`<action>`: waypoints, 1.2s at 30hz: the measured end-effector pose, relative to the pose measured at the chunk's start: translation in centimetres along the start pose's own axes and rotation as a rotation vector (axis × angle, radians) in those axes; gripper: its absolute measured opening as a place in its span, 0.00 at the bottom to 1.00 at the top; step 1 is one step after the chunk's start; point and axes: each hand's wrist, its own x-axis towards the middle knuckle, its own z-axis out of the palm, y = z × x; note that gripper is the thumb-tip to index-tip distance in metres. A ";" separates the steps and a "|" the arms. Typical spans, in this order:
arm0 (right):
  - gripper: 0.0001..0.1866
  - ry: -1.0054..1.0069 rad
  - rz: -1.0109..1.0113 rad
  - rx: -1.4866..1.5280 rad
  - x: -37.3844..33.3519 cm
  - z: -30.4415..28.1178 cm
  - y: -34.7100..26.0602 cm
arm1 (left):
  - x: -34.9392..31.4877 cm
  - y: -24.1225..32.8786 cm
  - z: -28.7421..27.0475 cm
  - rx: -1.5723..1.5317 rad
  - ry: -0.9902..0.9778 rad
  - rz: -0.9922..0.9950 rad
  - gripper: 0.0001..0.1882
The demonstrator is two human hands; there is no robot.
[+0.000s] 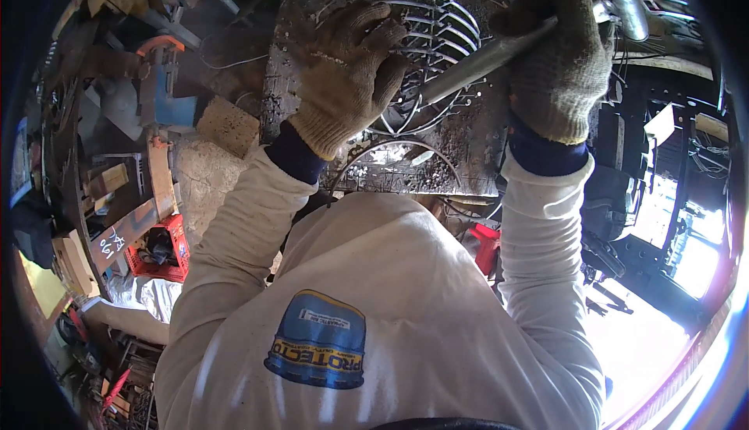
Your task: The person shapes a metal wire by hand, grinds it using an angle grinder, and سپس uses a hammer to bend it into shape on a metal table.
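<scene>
A round grille [449, 28] of bent metal wire lies on a dark, worn work table [484, 161]. My left hand [343, 71], in a dirty knit glove, is closed at the grille's left side; its curled fingers partly hide the wires. My right hand [560, 71], gloved too, wraps round a grey metal pipe [488, 62]. The pipe slants down to the left, its lower end over the grille's wires beside my left thumb. Whether it touches them I cannot tell. A loose wire arc [398, 143] curves along the table's near edge.
A thick metal cylinder [628, 9] is just beyond my right hand. To the left are a blue and orange metal piece [168, 99], a brown block [226, 126] and a red crate [181, 247]. Cluttered scrap lines both sides. A red object [485, 247] is below the table.
</scene>
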 end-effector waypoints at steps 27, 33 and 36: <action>0.21 -0.219 -0.011 0.035 -3.0 -3.6 0.6 | 0.2 0.1 -0.1 -0.041 0.001 0.047 0.33; 0.19 -0.111 0.291 0.422 0.1 -3.2 1.4 | 0.1 0.7 -0.2 0.010 -0.013 0.005 0.28; 0.19 -0.070 0.179 0.089 -0.1 -1.5 -0.3 | -0.2 0.3 -0.1 0.026 -0.018 0.014 0.27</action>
